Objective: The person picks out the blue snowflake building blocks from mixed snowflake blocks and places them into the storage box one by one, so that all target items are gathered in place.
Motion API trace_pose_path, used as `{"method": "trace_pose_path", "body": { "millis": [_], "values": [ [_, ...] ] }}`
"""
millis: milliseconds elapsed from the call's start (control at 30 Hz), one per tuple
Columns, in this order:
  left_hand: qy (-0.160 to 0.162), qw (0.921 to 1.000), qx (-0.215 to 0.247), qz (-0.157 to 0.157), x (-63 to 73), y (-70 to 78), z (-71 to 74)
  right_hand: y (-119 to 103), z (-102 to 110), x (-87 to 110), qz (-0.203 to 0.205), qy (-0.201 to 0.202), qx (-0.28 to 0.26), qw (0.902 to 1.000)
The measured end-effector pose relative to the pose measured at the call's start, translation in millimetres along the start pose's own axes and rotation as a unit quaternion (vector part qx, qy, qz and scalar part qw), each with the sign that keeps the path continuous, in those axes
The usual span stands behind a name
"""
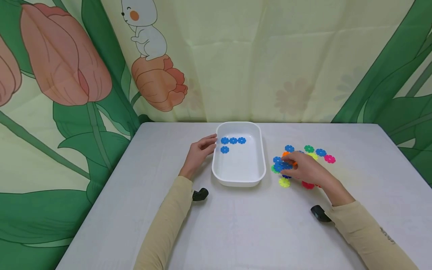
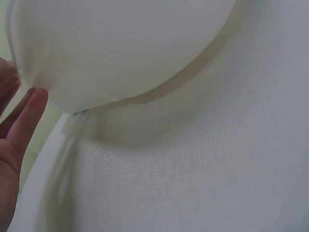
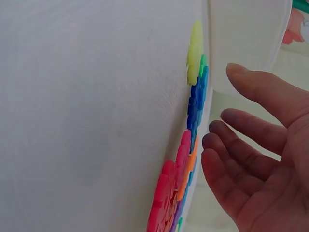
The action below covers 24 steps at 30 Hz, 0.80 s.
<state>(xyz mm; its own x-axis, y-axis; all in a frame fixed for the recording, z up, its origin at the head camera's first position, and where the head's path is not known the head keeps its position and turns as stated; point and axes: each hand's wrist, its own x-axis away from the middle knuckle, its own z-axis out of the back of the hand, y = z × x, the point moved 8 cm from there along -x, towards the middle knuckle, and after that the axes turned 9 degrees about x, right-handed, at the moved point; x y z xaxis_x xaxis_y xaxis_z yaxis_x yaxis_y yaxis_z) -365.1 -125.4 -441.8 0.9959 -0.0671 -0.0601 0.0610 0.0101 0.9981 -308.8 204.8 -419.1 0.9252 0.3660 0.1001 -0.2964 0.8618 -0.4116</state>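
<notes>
My left hand (image 1: 199,153) is at the left wall of a white plastic tray (image 1: 239,170), its fingertips right against the side. In the left wrist view its extended fingers (image 2: 30,116) meet the tray wall (image 2: 120,53). Inside the tray, three blue flower-shaped discs (image 1: 233,140) form a row, and one more blue disc (image 1: 224,149) lies below the leftmost. My right hand (image 1: 305,170) hovers over a loose pile of coloured discs, close to blue ones (image 1: 282,165). In the right wrist view, the loosely bent fingers (image 3: 241,145) hold nothing.
Around the right hand lie a yellow disc (image 1: 284,182), a green disc (image 1: 308,149), a pink disc (image 1: 330,159) and a red disc (image 1: 307,185). A white cloth covers the table (image 1: 236,232). Behind it hangs a printed curtain (image 1: 236,67).
</notes>
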Motion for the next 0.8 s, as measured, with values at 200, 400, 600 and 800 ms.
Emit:
{"method": "trace_pose_path", "body": {
  "millis": [200, 400, 600, 800],
  "values": [
    [0.000, 1.0000, 0.001, 0.002, -0.1, -0.7, -0.2, 1, -3, -0.6, 0.009, 0.010, 0.011, 0.9998],
    [0.001, 1.0000, 0.000, 0.003, -0.3, -1.7, 0.5, 0, -5, -3.2, 0.014, 0.009, 0.021, 0.9996],
    [0.003, 1.0000, -0.003, 0.003, 0.3, -0.9, 0.1, -2, -5, -7.6, 0.023, 0.006, 0.028, 0.9993],
    [0.004, 1.0000, -0.008, 0.001, 0.2, 0.2, 0.0, -4, -6, -13.9, 0.034, 0.001, 0.034, 0.9989]
  ]
}}
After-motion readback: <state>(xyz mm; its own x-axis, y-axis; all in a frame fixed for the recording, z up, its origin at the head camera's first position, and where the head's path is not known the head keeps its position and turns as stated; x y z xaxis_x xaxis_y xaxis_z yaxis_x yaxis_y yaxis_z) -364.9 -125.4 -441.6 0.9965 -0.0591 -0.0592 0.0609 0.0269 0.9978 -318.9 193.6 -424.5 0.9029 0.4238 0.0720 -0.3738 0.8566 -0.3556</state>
